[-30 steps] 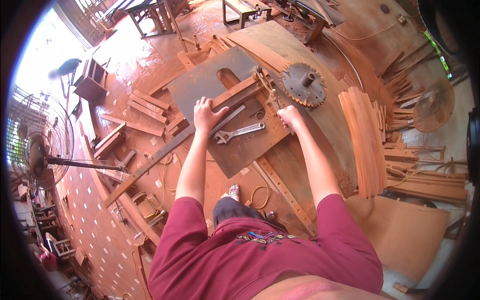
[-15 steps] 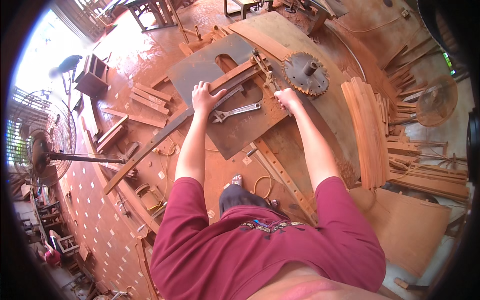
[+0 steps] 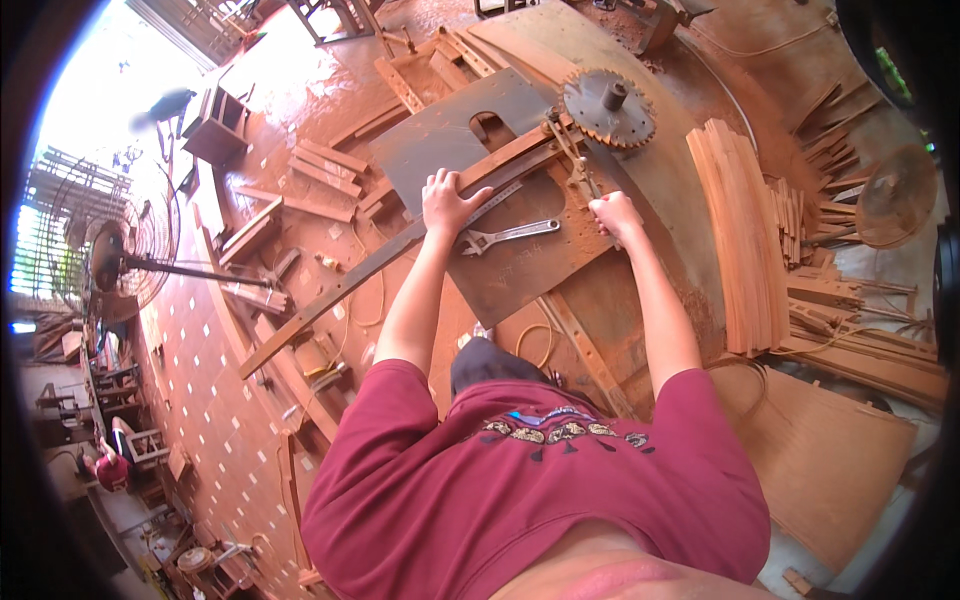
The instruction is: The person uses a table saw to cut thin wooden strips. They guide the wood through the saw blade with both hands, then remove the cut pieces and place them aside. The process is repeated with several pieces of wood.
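Observation:
My left hand (image 3: 452, 205) is closed over a long straight bar (image 3: 340, 290), thumb stretched along it. This bar lies slantwise across a grey metal plate (image 3: 425, 140) dusted with sawdust, and runs out past its left edge. My right hand (image 3: 617, 217) grips the handle end of a metal clamp (image 3: 575, 165) near the bar's far right end. Between my hands, on the plate, rests a silver adjustable wrench (image 3: 512, 234). Part of a metal square's scale (image 3: 497, 203) shows beside the bar. Beyond the clamp lies a round toothed saw blade (image 3: 590, 118).
Stacked reddish boards (image 3: 745, 250) stand at the right, near a brown sheet (image 3: 820, 450). A pedestal fan (image 3: 115, 255) is at the left. Loose wood strips (image 3: 325, 170) and a yellow cord (image 3: 535, 345) lie on the floor. Another person (image 3: 112, 470) sits far left.
The view has shifted, so the plate, bar and wrench appear farther right. Both hands keep their places on the bar and the clamp.

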{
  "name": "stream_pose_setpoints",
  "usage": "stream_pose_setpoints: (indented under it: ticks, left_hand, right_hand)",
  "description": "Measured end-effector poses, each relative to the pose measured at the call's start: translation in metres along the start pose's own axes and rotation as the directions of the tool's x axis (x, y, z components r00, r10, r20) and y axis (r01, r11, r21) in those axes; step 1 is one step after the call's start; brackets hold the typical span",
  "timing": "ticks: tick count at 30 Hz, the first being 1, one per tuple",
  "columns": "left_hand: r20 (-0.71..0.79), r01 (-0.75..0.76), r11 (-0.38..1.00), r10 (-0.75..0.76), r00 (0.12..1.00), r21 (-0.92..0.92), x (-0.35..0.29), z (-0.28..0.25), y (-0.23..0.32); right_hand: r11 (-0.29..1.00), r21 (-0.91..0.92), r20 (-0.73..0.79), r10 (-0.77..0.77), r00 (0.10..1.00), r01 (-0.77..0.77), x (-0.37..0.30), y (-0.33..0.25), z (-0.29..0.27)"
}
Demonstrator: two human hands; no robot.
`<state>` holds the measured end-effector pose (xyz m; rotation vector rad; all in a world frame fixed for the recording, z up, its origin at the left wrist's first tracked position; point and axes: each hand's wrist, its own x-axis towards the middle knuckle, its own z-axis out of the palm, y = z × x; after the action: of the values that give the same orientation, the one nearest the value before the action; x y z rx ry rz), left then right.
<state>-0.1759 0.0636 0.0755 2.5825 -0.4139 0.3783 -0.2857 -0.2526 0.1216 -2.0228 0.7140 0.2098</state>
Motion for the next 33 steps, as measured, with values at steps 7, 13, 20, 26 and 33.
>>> stream_pose_setpoints:
  ticks: [7,13,20,26,33]
  left_hand:
    - [-0.056,-0.055,0.998,0.054,0.997,-0.015,-0.102,-0.014,0.072]
    - [-0.015,-0.033,0.998,0.032,0.999,-0.047,-0.181,-0.025,0.128]
    - [0.028,-0.017,0.999,0.018,0.999,-0.045,-0.214,-0.04,0.154]
    - [0.032,-0.048,0.998,0.049,0.998,-0.037,-0.213,-0.037,0.15]
    - [0.029,-0.086,0.996,0.086,0.996,-0.007,-0.211,-0.029,0.148]
  right_hand:
    - [0.999,0.048,0.0,0.005,1.0,-0.005,-0.09,0.084,-0.044]
    - [0.999,0.042,-0.019,0.018,1.0,-0.017,-0.166,0.14,-0.08]
    - [0.992,-0.12,-0.073,-0.042,0.996,0.033,-0.189,0.181,-0.094]
    - [0.985,-0.173,-0.087,0.007,0.996,-0.022,-0.19,0.171,-0.091]
    - [0.955,-0.287,-0.147,0.038,0.988,-0.079,-0.182,0.169,-0.085]
